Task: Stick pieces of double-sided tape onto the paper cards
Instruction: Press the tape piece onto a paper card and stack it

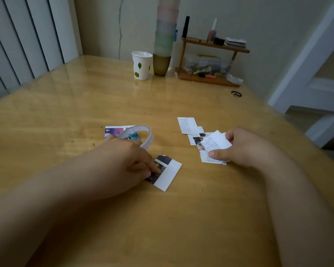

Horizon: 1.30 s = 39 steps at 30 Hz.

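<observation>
My left hand (123, 160) presses its fingertips on a picture card (166, 171) lying flat on the tabletop (85, 105); a white strip crosses the card, probably tape already stuck. The tape loop (143, 134) curls at 12 o'clock of that hand. My right hand (245, 147) has its grip closed round a fan of cards (214, 146), thumb on top; loose cards (187, 125) lie at its 10 o'clock. Step in hand, as I judge: pressing tape down. Next: deal a fresh card and tear more tape.
</observation>
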Each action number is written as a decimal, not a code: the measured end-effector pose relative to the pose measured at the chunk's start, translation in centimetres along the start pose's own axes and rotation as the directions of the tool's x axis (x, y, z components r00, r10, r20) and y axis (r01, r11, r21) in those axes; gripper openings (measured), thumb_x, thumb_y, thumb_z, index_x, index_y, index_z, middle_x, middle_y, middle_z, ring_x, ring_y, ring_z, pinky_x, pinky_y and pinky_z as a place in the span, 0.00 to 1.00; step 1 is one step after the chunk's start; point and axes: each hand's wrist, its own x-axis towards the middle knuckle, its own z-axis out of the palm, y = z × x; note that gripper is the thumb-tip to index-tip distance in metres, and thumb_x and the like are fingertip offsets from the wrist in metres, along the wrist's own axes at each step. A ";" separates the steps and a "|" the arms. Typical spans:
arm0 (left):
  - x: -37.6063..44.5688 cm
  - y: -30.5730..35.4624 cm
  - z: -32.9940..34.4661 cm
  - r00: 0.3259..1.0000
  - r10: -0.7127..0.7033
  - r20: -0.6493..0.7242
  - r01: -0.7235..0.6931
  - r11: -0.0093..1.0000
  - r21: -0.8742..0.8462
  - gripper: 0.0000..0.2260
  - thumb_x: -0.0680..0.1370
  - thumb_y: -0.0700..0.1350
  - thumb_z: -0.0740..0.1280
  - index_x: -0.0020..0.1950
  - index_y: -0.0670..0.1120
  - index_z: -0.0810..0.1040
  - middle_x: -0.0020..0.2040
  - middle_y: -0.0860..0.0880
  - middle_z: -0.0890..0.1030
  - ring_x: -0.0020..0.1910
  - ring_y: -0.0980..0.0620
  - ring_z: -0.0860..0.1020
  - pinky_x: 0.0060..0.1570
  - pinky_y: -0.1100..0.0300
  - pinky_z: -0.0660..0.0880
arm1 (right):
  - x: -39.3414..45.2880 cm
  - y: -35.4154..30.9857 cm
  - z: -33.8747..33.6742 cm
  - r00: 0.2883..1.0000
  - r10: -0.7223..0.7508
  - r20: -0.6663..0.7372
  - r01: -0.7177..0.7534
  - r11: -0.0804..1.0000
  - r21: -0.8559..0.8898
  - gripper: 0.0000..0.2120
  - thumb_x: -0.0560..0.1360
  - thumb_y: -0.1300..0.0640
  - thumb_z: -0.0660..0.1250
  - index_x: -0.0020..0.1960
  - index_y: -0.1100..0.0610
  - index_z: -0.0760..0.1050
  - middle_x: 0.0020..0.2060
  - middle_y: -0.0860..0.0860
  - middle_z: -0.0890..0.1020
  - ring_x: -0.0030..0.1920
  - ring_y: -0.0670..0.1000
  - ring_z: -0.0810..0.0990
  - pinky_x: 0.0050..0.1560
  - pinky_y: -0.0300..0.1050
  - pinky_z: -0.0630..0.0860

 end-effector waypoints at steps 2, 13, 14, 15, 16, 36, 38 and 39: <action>0.0 -0.1 0.0 1.000 0.012 -0.008 -0.012 1.000 -0.005 0.11 0.75 0.51 0.65 0.41 0.70 0.73 0.42 0.57 0.74 0.42 0.57 0.71 0.42 0.65 0.68 | -0.1 -0.1 0.1 0.998 -0.035 -0.057 0.037 0.999 0.030 0.24 0.69 0.49 0.75 0.60 0.52 0.69 0.54 0.48 0.73 0.48 0.49 0.71 0.41 0.44 0.66; 0.0 -0.3 0.1 0.996 0.008 -0.093 -0.007 1.000 0.013 0.06 0.75 0.51 0.65 0.46 0.63 0.79 0.40 0.55 0.76 0.40 0.57 0.71 0.41 0.68 0.61 | -0.6 -0.7 -0.5 0.968 -0.211 -0.138 0.242 0.931 0.272 0.04 0.78 0.50 0.65 0.51 0.49 0.73 0.36 0.43 0.82 0.28 0.39 0.81 0.23 0.31 0.68; 0.0 -0.2 0.1 0.995 0.005 -0.096 -0.004 1.000 0.006 0.06 0.76 0.51 0.65 0.46 0.63 0.79 0.39 0.55 0.75 0.40 0.58 0.71 0.41 0.68 0.61 | -0.6 -0.9 -0.3 0.966 -0.218 -0.140 0.246 0.939 0.239 0.04 0.79 0.49 0.63 0.50 0.49 0.73 0.35 0.43 0.82 0.28 0.40 0.81 0.24 0.33 0.69; 0.0 -0.1 0.0 0.995 -0.001 -0.096 0.001 1.000 0.004 0.06 0.76 0.51 0.65 0.46 0.63 0.79 0.38 0.55 0.74 0.39 0.58 0.71 0.41 0.68 0.61 | -0.6 -0.9 0.0 0.964 -0.215 -0.155 0.243 0.950 0.194 0.05 0.79 0.49 0.62 0.48 0.50 0.73 0.36 0.44 0.82 0.30 0.41 0.81 0.27 0.37 0.71; 0.0 -0.1 0.0 0.995 -0.003 -0.098 0.004 1.000 0.005 0.06 0.76 0.51 0.64 0.45 0.63 0.78 0.37 0.55 0.73 0.37 0.59 0.70 0.42 0.69 0.61 | -0.5 -0.8 0.2 0.962 -0.207 -0.179 0.236 0.959 0.157 0.07 0.79 0.49 0.62 0.47 0.51 0.75 0.37 0.46 0.82 0.32 0.43 0.81 0.30 0.39 0.71; 0.0 -0.6 -1.1 0.979 -0.159 -0.128 0.179 0.970 0.165 0.03 0.76 0.51 0.65 0.47 0.58 0.78 0.38 0.59 0.69 0.36 0.63 0.63 0.39 0.60 0.53 | -2.4 -3.4 1.6 0.806 -0.590 0.041 0.376 0.565 0.734 0.08 0.68 0.53 0.67 0.42 0.57 0.80 0.38 0.53 0.83 0.40 0.49 0.80 0.42 0.41 0.75; 0.0 -0.6 -1.0 0.977 -0.186 -0.109 0.201 0.967 0.155 0.03 0.76 0.52 0.64 0.47 0.58 0.77 0.40 0.57 0.72 0.37 0.59 0.63 0.37 0.60 0.55 | -2.7 -3.9 2.2 0.821 -0.568 0.056 0.359 0.590 0.724 0.11 0.67 0.50 0.67 0.40 0.57 0.81 0.34 0.51 0.83 0.35 0.47 0.78 0.36 0.37 0.72; 0.0 -0.5 -1.0 0.976 -0.192 -0.104 0.207 0.965 0.159 0.03 0.76 0.53 0.64 0.47 0.58 0.77 0.42 0.57 0.73 0.37 0.58 0.63 0.37 0.60 0.54 | -2.8 -4.1 2.5 0.830 -0.555 0.055 0.362 0.611 0.704 0.11 0.67 0.49 0.67 0.39 0.56 0.80 0.32 0.49 0.82 0.31 0.44 0.75 0.32 0.34 0.70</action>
